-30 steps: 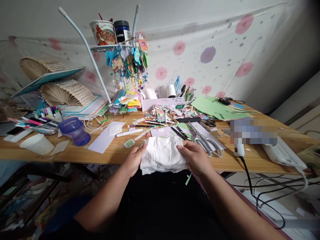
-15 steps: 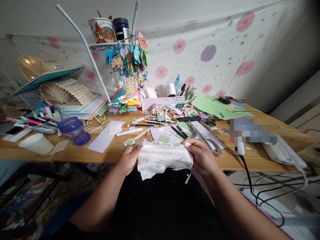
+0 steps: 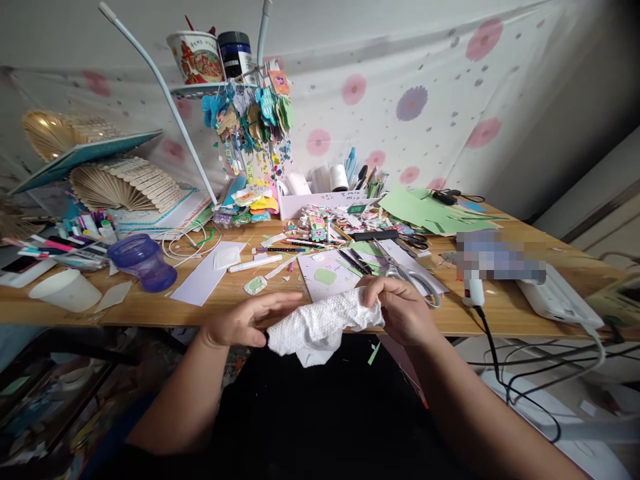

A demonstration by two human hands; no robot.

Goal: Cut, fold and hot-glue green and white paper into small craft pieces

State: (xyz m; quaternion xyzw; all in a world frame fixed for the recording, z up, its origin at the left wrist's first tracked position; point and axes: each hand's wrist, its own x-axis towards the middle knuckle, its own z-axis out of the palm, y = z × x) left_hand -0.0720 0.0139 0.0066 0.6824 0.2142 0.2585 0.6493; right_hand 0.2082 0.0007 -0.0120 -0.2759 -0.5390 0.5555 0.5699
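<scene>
A crumpled white paper towel (image 3: 320, 323) hangs over my lap at the table's front edge. Its right end is pinched between the thumb and fingers of my right hand (image 3: 400, 308). At the towel's left end, my left hand (image 3: 245, 320) is open, its fingers stretched out and the thumb apart from them. Behind the towel lie a white sheet with a green paper shape (image 3: 325, 275) and large grey-handled scissors (image 3: 407, 273). A white marker (image 3: 255, 263) and a small cut-out sticker (image 3: 255, 285) are on the table beyond my left hand.
A purple cup (image 3: 143, 262) and a white cup (image 3: 65, 290) stand on the left, near many pens. Green paper sheets (image 3: 425, 210) lie at the back right. A power strip (image 3: 560, 300) with cables sits at the right edge. Hanging paper charms (image 3: 250, 113) dangle from a rack.
My left hand has let go of the towel's left end and moved left, its fingers opening. The towel now droops leftward from my right hand. The view has shifted slightly.
</scene>
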